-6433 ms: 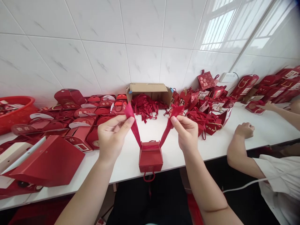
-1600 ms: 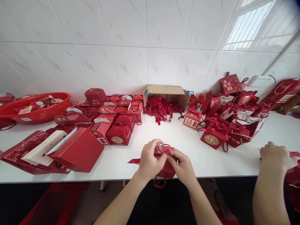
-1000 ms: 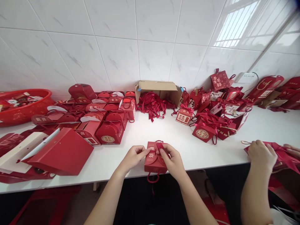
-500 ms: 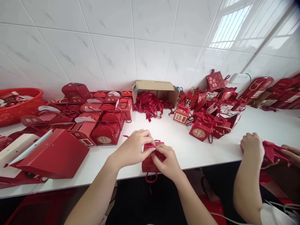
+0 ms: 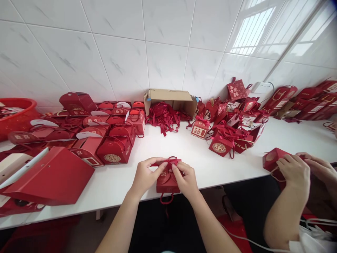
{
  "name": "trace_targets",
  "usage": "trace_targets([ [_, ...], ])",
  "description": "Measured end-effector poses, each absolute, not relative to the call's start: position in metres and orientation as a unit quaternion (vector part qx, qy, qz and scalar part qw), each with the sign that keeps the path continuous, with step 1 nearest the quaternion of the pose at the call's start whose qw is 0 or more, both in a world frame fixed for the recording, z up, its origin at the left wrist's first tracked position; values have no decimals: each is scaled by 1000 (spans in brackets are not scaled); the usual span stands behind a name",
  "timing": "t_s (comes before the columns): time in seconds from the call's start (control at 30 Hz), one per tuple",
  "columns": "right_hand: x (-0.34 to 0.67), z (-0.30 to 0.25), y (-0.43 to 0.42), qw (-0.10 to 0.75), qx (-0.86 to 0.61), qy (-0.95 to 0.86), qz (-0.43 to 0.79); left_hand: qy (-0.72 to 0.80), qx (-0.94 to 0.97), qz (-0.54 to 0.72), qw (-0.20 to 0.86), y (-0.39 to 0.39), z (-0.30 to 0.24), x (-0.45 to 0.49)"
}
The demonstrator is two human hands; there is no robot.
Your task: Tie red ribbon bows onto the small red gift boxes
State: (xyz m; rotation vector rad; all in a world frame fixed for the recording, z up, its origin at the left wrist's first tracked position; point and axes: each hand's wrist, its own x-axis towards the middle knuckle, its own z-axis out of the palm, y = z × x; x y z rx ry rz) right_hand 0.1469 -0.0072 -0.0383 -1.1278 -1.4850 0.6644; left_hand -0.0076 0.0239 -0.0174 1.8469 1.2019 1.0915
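A small red gift box (image 5: 168,185) with gold characters on its lid lies at the table's front edge, its cord handle hanging toward me. On its top is a red ribbon (image 5: 172,161), looped at the middle. My left hand (image 5: 149,174) pinches the ribbon from the left between thumb and forefinger. From the right, my right hand (image 5: 186,175) closes its fingertips on the same ribbon. Both hands rest close against the box, and their fingertips nearly meet over the lid, hiding part of the knot.
A cardboard box (image 5: 171,95) spills red ribbons (image 5: 163,117) at the wall. Rows of red boxes (image 5: 113,147) stand left, a red basket (image 5: 18,117) beyond. Ribboned boxes (image 5: 221,146) are heaped right. A co-worker's hands (image 5: 296,168) handle another red box (image 5: 273,158).
My left hand has drawn back from over the lid to the ribbon's left side, and more of the lid shows. The co-worker's hands and box have shifted.
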Motion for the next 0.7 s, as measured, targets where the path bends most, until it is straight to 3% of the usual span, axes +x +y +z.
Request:
trace_targets([
  [0.23,140,-44,-6,619,-474,-500,377,441,724,440,296,22,-13,-1],
  [0.43,141,-48,-4,637,-442,-446,448,393,738,418,355,18,-17,-1],
  [0.7,142,-44,-5,618,-482,-503,364,413,724,452,318,13,-28,9],
])
